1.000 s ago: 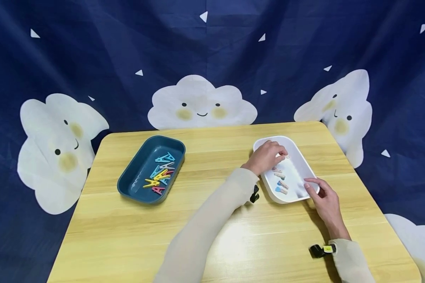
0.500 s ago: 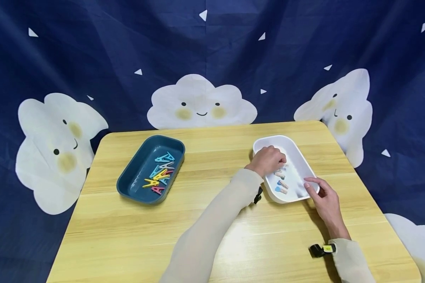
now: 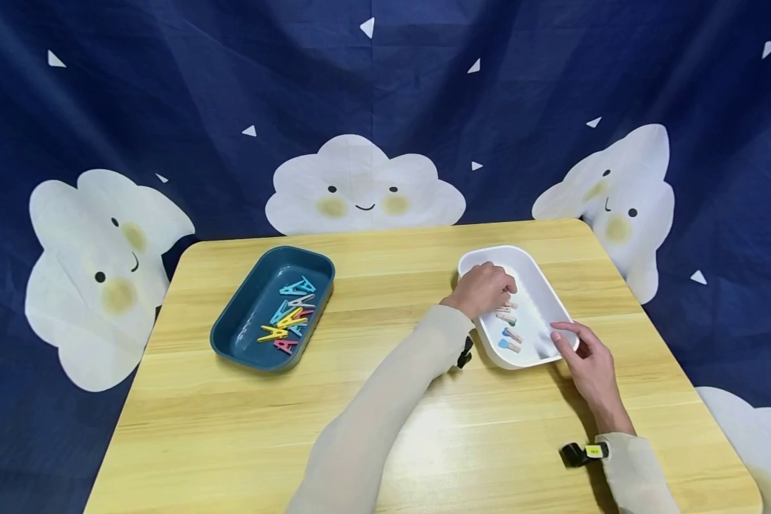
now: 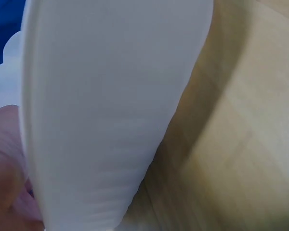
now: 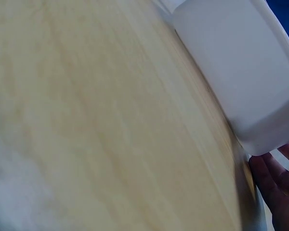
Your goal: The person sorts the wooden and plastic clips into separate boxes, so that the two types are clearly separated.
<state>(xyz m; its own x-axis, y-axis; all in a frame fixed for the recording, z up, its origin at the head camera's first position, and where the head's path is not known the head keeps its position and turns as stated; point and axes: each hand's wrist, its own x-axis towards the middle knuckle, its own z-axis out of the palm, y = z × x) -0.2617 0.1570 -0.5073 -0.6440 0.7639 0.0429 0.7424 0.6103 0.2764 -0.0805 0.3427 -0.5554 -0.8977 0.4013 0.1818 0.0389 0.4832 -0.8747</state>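
My left hand [image 3: 482, 289] reaches over the left rim of a white tray [image 3: 546, 293], its fingers bent down inside. Its fingertips are close to small wooden clothespins [image 3: 507, 307], and whether they pinch one is hidden. Toward the tray's near end lie more small clothespins with blue ends [image 3: 510, 345]. My right hand [image 3: 592, 368] grips the tray's near right corner by the rim. In the right wrist view its fingers [image 5: 265, 178] touch the white tray's corner. In the left wrist view the tray's outer wall [image 4: 111, 96] hides most of the left hand.
A dark teal tray [image 3: 244, 314] stands at the left of the wooden table [image 3: 373, 343], with several coloured plastic clothespins [image 3: 289, 318] along its right side. A dark blue cloth with clouds [image 3: 366, 185] hangs behind the table.
My left hand has shifted slightly toward the near end of the white tray, its fingers now pointing lower. The right hand and both trays stay in place.
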